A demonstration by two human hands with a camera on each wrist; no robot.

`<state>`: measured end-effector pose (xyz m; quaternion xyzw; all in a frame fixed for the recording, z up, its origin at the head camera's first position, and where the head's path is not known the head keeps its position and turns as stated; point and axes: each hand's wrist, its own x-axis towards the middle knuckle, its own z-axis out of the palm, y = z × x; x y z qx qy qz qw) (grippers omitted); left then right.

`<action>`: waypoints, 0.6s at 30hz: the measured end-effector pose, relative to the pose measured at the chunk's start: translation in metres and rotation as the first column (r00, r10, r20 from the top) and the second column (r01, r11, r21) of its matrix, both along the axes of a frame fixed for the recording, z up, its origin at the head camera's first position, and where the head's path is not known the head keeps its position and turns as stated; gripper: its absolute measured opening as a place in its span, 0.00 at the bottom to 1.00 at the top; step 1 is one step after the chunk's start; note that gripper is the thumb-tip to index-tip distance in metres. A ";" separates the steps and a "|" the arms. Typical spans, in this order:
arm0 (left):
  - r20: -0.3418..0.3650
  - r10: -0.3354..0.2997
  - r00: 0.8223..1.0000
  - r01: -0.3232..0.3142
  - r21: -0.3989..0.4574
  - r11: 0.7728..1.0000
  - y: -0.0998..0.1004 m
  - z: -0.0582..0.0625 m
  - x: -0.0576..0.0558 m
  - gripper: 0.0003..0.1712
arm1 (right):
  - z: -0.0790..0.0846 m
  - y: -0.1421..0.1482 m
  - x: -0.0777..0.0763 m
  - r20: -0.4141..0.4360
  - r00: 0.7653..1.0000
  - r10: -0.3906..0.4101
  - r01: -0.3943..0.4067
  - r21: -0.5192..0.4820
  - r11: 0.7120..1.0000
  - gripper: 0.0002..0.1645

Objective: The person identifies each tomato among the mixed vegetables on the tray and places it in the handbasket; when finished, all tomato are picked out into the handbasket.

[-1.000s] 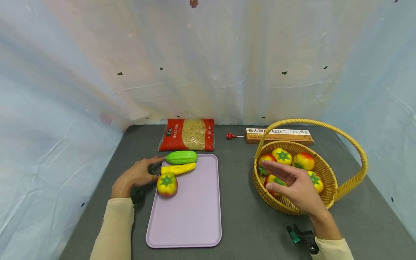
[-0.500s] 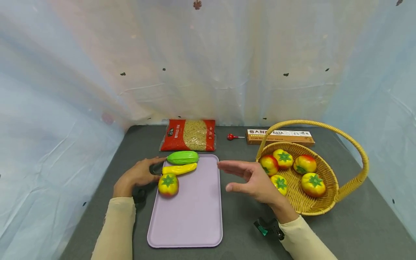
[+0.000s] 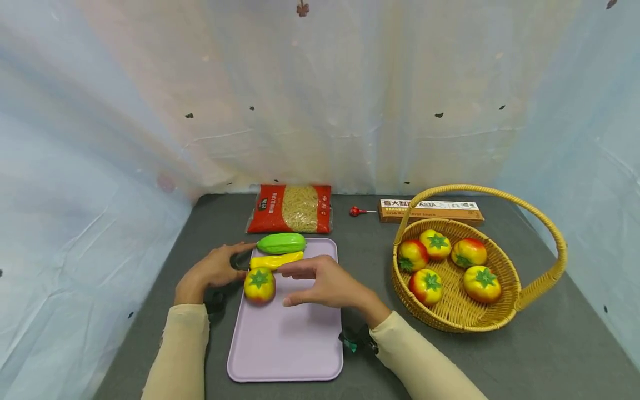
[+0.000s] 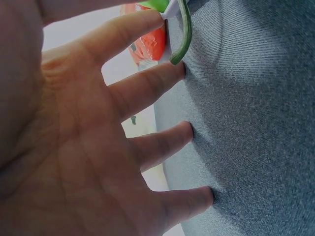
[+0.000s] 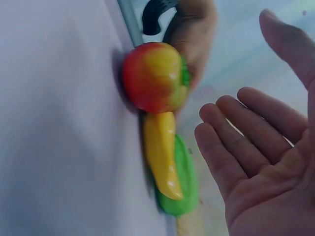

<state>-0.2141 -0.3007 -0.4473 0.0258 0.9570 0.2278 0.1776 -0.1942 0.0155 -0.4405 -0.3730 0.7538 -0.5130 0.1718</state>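
Note:
My left hand (image 3: 215,270) rests at the left edge of the lilac tray (image 3: 295,344), fingers spread. In the left wrist view its fingertips touch the grey cloth beside a curved dark green stem (image 4: 184,37). Along the tray's upper left lie a green elongated toy vegetable (image 3: 281,243), a slim yellow toy vegetable (image 3: 276,260) and a red-and-yellow toy fruit (image 3: 259,285) with a green leafy top. Over the tray, just right of that fruit, hovers my right hand (image 3: 332,284), thumb and fingers apart, nothing between them. The right wrist view shows its palm (image 5: 275,201) facing the toys.
A yellow wicker basket (image 3: 457,322) with a tall handle holds several similar fruits on the right. Behind the tray lies a red pasta bag (image 3: 290,209). Further right are a red lollipop-like item (image 3: 356,211) and a brown-and-white pasta box (image 3: 430,211).
My right hand has travelled left from above the basket to over the tray, close to the toy fruit. The left hand has stayed in place.

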 end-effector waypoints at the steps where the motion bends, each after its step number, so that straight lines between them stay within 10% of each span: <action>1: -0.005 -0.003 1.000 0.003 0.004 1.000 0.000 0.000 0.000 0.45 | -0.003 -0.005 -0.002 -0.008 1.000 0.008 -0.007 0.017 1.000 0.37; 18: -0.064 -0.055 0.996 0.057 0.033 0.998 -0.002 0.002 0.002 0.43 | -0.017 -0.056 -0.016 -0.088 0.996 0.026 -0.015 0.125 0.992 0.41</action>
